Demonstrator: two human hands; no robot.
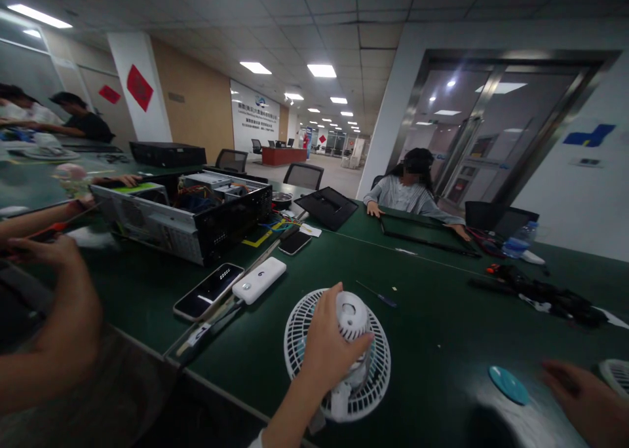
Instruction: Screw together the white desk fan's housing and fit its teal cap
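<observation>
A small white fan (376, 369) lies face down on the green table, its round slatted grille underneath and its motor housing on top. My left hand (327, 343) is closed round that housing, thumb on the right side and fingers on the far left. At the lower right, my right hand (584, 395) is smeared by motion, and its fingers do not show clearly. Just left of it lies a round turquoise disc (509, 385). Part of another white grille (616, 376) shows at the right edge, beyond my right hand.
Past the fan lies a thin screwdriver (386, 300). To the left are a white power bank (259, 280), two phones (209, 292) and an opened computer case (196, 212), with a co-worker's arms beside it. Across the table a person holds a black frame (427, 238).
</observation>
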